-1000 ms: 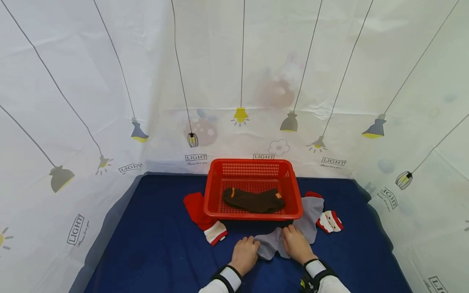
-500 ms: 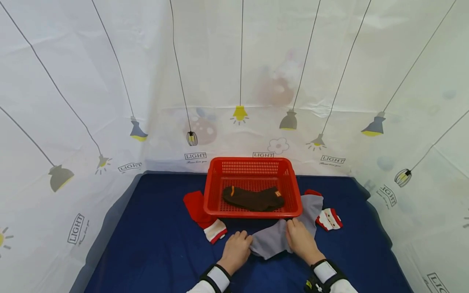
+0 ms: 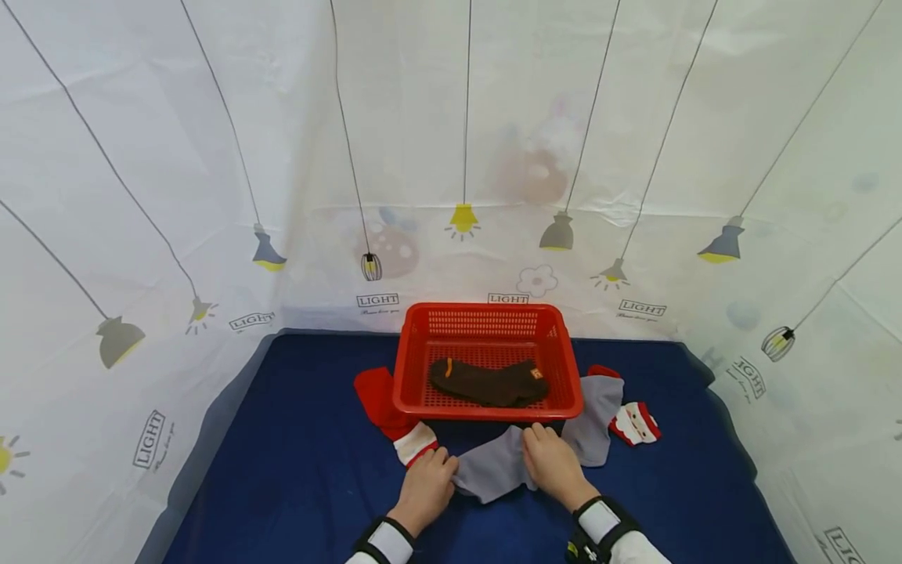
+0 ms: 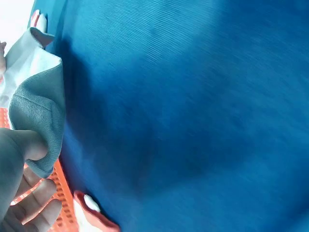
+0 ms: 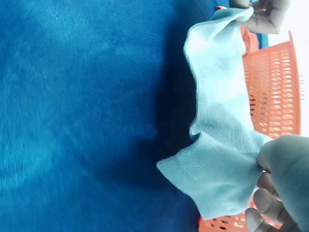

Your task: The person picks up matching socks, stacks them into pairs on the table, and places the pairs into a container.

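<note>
A dark blue cloth [image 3: 317, 501] spreads before you, bearing a red basket [image 3: 486, 413] with dark brown socks [image 3: 486, 384] inside. Left of the basket lies a red sock [image 3: 384, 403]; right, a second grey sock [image 3: 595, 415]. In front, your left hand [image 3: 425, 484] pinches one end of a grey sock [image 3: 493, 468], and your right hand [image 3: 553, 462] grips it near the other. Far right shows a small Santa face [image 3: 636, 424].

From head, we look forward and down from near side of tabletop [image 3: 282, 470] to its far edge and white backdrop [image 3: 437, 117]. From wrists, we look close past left hand [image 3: 425, 489] and right hand [image 3: 555, 465], scene turned sideways; both share grey sock [image 3: 492, 468] and red basket [image 3: 486, 308].
</note>
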`<state>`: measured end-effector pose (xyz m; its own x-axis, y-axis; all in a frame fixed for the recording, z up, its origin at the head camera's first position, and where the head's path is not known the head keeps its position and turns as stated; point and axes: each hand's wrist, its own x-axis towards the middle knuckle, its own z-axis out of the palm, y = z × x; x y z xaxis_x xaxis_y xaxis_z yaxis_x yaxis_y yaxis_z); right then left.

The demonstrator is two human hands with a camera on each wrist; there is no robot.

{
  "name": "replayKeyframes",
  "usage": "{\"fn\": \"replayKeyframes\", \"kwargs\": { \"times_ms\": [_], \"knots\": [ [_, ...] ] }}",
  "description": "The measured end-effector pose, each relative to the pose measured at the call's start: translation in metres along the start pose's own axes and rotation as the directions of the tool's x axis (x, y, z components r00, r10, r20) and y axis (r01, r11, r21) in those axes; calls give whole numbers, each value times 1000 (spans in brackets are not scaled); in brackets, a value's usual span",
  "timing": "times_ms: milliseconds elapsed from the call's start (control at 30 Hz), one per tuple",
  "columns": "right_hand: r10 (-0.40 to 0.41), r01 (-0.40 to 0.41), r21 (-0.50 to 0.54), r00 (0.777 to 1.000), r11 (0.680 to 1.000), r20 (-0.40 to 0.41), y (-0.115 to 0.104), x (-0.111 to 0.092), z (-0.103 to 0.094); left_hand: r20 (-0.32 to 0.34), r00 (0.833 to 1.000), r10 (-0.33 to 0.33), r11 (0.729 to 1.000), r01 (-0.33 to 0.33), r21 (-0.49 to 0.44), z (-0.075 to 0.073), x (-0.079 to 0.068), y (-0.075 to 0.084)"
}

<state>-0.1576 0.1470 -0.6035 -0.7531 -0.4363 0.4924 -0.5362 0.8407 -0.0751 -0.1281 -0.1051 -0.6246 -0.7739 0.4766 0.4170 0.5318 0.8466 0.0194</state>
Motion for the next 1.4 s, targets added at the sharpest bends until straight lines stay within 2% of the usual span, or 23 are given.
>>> {"fn": "replayKeyframes", "kwargs": {
  "times_ms": [167, 433, 633, 833, 1033, 1133, 1233, 1333, 1400],
  "knots": [
    [0, 0, -2, 1000, 1000, 24, -8, 0, 14, 18, 1000, -25, 1000, 26, -14, -3, -12, -7],
    [48, -47, -12, 990, 999, 131, -18, -4, 29, 29, 998, -47, 999, 47, -1, 2, -23, -14],
    [77, -77, -5, 990, 997, 121, -22, -8, 35, 19, 997, -76, 997, 76, 6, 3, -26, -17],
    [110, -121, 56, 980, 991, 167, -16, -12, 34, 95, 990, -103, 994, 104, -15, -1, -28, -19],
    [165, -184, 100, 971, 978, 176, 0, -15, 26, 123, 987, -101, 994, 107, -38, -13, -25, -20],
    [198, -220, 104, 961, 970, 193, 8, -18, 22, 115, 989, -95, 994, 101, -50, -18, -22, -20],
    [216, -247, 117, 950, 962, 227, 12, -21, 20, 77, 993, -91, 994, 96, -54, -19, -18, -20],
    [221, -263, 132, 938, 956, 267, 13, -23, 19, 36, 994, -99, 994, 100, -41, -16, -15, -19],
    [219, -268, 140, 932, 953, 290, 12, -24, 19, 36, 993, -117, 992, 118, -33, -12, -14, -17]
  ]
}}
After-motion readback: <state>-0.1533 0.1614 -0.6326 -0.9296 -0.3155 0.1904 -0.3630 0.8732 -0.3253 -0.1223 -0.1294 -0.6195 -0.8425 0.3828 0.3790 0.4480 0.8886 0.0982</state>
